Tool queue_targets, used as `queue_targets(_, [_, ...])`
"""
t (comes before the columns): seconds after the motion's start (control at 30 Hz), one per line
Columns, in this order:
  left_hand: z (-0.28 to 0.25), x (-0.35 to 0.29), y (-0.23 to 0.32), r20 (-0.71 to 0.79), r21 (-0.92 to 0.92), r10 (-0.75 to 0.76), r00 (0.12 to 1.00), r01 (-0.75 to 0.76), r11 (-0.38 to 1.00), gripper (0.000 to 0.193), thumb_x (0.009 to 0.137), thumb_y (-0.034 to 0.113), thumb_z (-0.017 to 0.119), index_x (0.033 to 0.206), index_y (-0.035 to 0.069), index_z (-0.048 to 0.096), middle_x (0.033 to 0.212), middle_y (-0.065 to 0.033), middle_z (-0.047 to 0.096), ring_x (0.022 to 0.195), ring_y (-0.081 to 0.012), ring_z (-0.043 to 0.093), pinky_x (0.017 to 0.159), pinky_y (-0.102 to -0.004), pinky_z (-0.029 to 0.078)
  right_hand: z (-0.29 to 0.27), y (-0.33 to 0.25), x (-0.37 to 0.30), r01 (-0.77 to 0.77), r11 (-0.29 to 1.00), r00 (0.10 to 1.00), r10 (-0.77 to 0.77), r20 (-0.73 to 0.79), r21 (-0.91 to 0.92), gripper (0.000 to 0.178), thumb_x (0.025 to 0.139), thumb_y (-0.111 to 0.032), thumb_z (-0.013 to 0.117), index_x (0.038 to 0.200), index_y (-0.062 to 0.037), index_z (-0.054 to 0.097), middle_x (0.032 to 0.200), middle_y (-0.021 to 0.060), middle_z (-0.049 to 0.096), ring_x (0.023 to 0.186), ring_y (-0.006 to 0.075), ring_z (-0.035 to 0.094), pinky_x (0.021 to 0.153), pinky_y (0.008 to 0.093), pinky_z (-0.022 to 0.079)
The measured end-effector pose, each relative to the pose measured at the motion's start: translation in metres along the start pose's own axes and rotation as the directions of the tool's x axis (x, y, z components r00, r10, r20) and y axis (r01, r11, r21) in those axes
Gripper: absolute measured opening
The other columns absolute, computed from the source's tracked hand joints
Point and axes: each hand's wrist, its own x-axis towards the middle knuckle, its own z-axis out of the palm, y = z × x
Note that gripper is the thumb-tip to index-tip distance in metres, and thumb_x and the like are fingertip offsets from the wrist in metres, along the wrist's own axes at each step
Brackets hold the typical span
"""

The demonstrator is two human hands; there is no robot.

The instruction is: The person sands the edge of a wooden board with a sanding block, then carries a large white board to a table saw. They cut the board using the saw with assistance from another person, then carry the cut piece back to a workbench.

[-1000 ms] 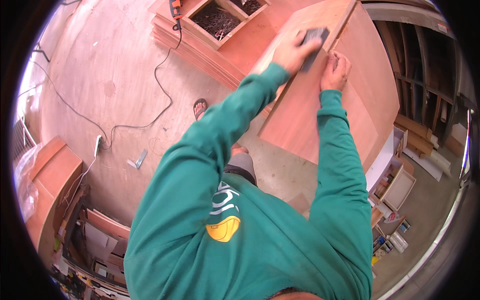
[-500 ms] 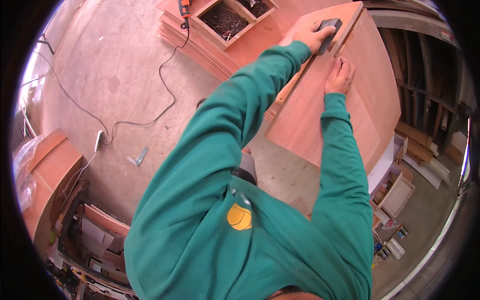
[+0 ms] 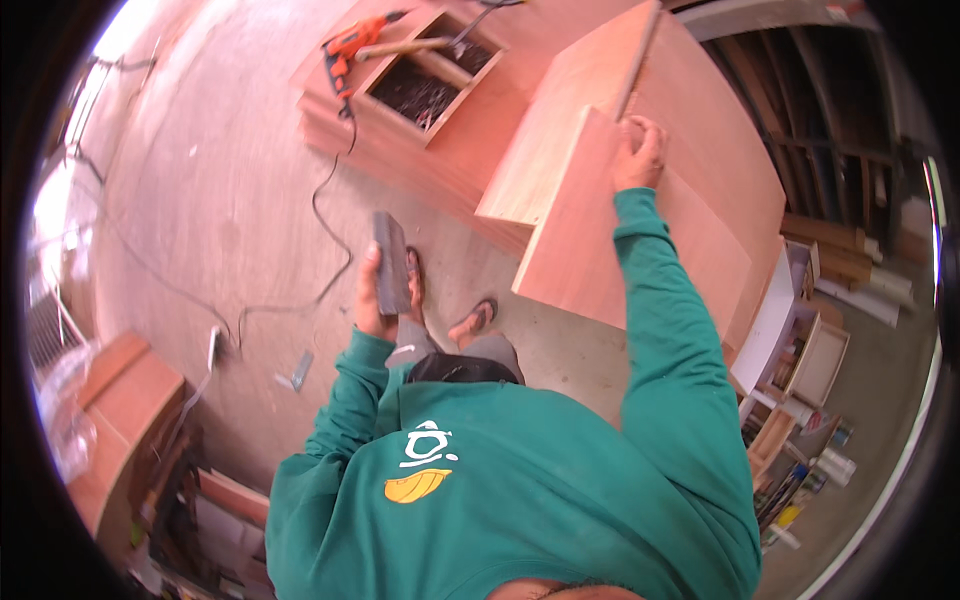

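Person (image 3: pixel 520 500) in green, both hands in view. L hand (image 3: pixel 369 305) is out to the L, well apart from the panel (image 3: pixel 575 240), w/ fingers wrapped round a dark grey block (image 3: pixel 392 262); thumb shows on its L side. Block's over the floor (image 3: pixel 250 200), long side pointing away from the person, just beside a foot (image 3: pixel 413 265) in view. R hand (image 3: pixel 640 160) is on the panel, up by its far end, near the lower end of a thin strip (image 3: pixel 638 70). R fingers bent & close together; can't tell if they pinch an edge or just rest there.

Beyond, to the L: stack of boards (image 3: pixel 480 160) w/ a wood tray (image 3: pixel 465 97) on top, dark thin bits inside. Orange/blk drill (image 3: pixel 343 55) next to the tray; wood-handled tool (image 3: pixel 405 47) lies partly across it. Drill's cord (image 3: pixel 317 200) drops to the floor & winds back toward a white power strip (image 3: pixel 213 345). Grey metal piece (image 3: pixel 300 370) on the floor, R of the power strip.
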Motion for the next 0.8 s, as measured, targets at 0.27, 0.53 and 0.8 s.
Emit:
queue_targets(0.27, [0.098,0.043,0.016,0.408,0.031,-0.08,0.909,0.074,0.997,0.08,0.087,0.07,0.042,0.137,0.007,0.045,0.119,-0.0159,0.059,0.104,-0.0369,0.059,0.085,-0.0495,0.05,-0.072,-0.015,-0.048,0.079,0.996,0.992,-0.083,-0.09,-0.044,0.043,0.081,-0.01,0.071,0.121,-0.0061,0.058,0.129,0.0194,0.054,0.12,0.0396,0.048,0.099,0.0462,0.043])
queue_targets(0.53, [0.116,0.061,0.004,0.467,0.242,-0.025,0.884,-0.101,0.965,0.072,0.09,0.061,0.049,0.138,0.008,0.045,0.119,-0.0136,0.061,0.104,-0.0317,0.062,0.079,-0.0431,0.054,-0.234,-0.007,-0.273,-0.55,0.678,0.577,0.731,-0.365,0.489,0.034,0.088,-0.018,0.07,0.112,-0.0014,0.053,0.104,0.0096,0.056,0.103,0.023,0.053,0.092,0.0373,0.044])
queue_targets(0.8, [0.271,0.083,-0.002,0.695,0.542,0.341,0.633,-0.773,0.329,0.07,0.091,0.046,0.059,0.144,0.006,0.04,0.127,-0.0123,0.056,0.112,-0.022,0.059,0.083,-0.0323,0.052,-0.259,0.068,-0.42,-0.629,-0.177,0.005,0.973,0.232,0.757,0.034,0.09,-0.031,0.069,0.111,-0.0089,0.054,0.098,0.0014,0.061,0.084,0.0122,0.06,0.076,0.0278,0.049])
